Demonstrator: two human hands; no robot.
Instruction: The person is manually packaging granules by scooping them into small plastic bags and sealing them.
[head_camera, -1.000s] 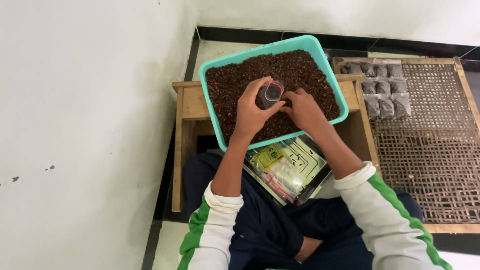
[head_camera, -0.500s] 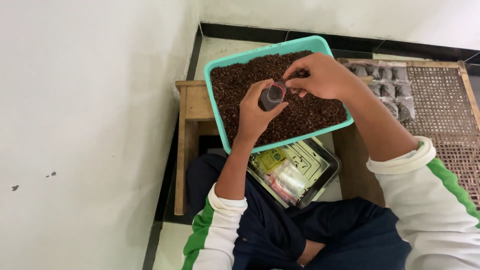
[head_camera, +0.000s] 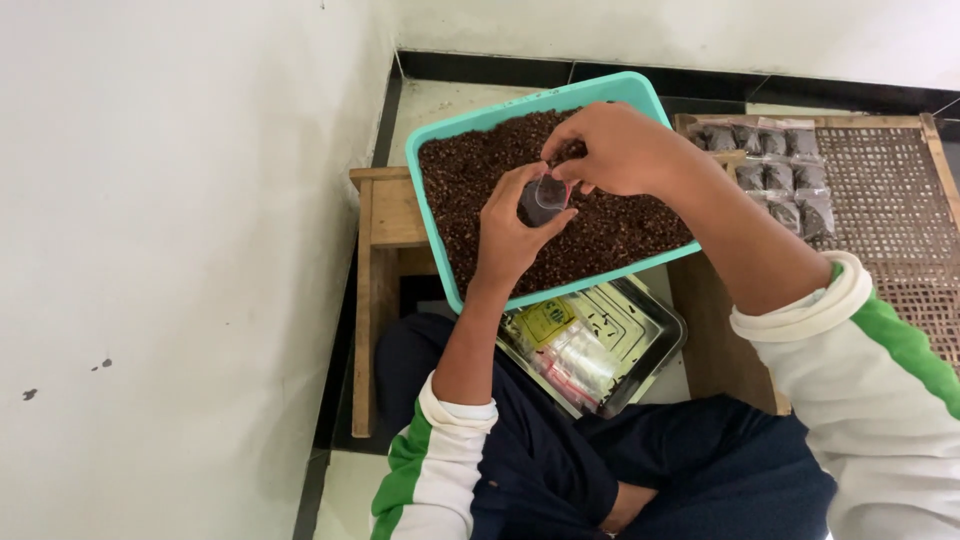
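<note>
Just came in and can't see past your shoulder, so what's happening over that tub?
A seated person holds a small clear bag in the left hand over a teal tub full of dark brown granules. The right hand pinches at the bag's mouth. The tub sits on a wooden stool. Filled bags lie on a woven tray at the right, and a metal tray of packets rests on the lap.

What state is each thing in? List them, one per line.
Teal tray: filled with dark brown granules, resting on the wooden stool.
Small clear bag: open-topped, held by left hand.
Right hand: fingers pinching at the bag's mouth.
Metal tray: on lap, holding packets.
Filled bags: lying on woven mat.
</note>
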